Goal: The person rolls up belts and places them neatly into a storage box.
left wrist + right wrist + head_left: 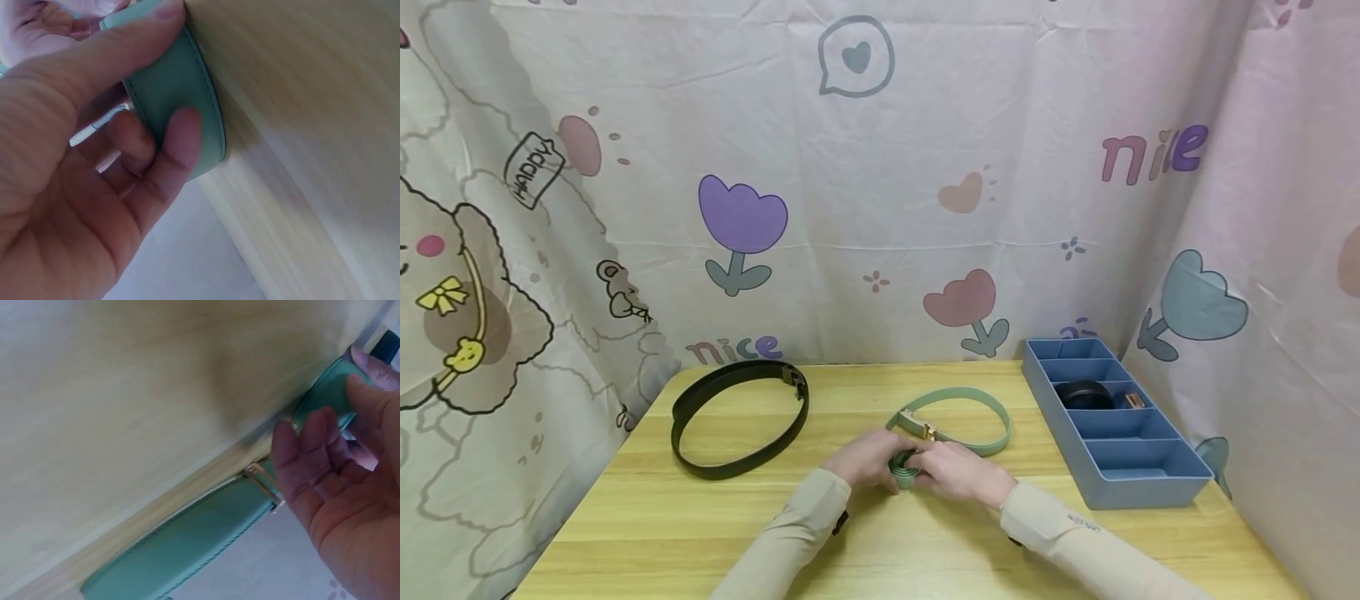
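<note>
A green belt, wound into a tight coil [905,481], stands on its edge on the wooden table. My left hand [871,457] grips its left side; in the left wrist view the thumb and fingers press the stitched outer face [178,94]. From the other side my right hand [962,473] holds the coil, its thumb on the green band [328,394] in the right wrist view. Just behind the hands lies a wide green belt loop [958,392] with a gold buckle [929,432]. Whether loop and coil are joined is hidden by my hands.
A black belt [741,471] lies in a large loop at the left of the table [625,517]. At the right stands a blue-grey divided box [1082,467]; one compartment holds a rolled black belt [1086,395] beside a small gold-coloured piece [1134,402]. A printed curtain hangs behind.
</note>
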The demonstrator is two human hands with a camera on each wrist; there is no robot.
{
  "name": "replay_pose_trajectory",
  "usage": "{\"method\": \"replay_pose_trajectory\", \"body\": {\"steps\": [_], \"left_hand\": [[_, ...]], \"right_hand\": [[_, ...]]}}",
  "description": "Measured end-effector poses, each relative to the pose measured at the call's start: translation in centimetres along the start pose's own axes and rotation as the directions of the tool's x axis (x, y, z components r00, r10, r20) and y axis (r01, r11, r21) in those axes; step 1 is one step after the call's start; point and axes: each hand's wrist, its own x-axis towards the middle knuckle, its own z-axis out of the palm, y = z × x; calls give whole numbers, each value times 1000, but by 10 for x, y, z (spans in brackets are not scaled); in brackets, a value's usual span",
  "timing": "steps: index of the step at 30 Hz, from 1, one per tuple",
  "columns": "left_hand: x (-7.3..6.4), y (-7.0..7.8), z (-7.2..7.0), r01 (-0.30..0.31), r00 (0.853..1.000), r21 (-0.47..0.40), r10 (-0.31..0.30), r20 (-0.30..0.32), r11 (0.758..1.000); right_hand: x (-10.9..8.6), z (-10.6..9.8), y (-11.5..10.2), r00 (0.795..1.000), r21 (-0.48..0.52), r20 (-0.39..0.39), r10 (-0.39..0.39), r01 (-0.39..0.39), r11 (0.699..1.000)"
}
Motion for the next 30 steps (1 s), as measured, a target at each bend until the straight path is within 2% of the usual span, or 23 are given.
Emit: {"method": "replay_pose_trajectory", "body": {"steps": [5,9,13,16,19,22,25,28,30], "left_hand": [[2,3,-1,70,997,-6,-70,-28,998],[2,5,1,115,991,28,-112,-71,993],[3,8,5,138,985,99,-126,-118,985],[5,8,7,145,983,128,-128,-133,981],[5,6,7,114,989,128,-101,-108,985],[3,2,5,53,998,101,-49,-42,993],[2,-2,2,-7,1000,62,6,16,998],[2,-4,-1,-4,1000,42,3,26,999],[2,-3,-1,23,1000,45,-24,16,999]], "right_hand": [[0,1,-2,999,-65,-40,-5,3,998],[0,2,-4,999,-80,-25,24,-25,996],[-1,4,-5,998,-101,-10,55,-55,993],[-2,5,-4,999,-87,-12,47,-48,995],[-1,5,-3,1000,-54,-20,17,-18,998],[-1,5,0,1000,-26,-21,-14,14,1000],[0,5,4,999,-17,-16,-34,34,999],[0,3,5,999,-18,-6,-34,34,999],[1,2,2,1000,-23,1,-22,22,999]]}}
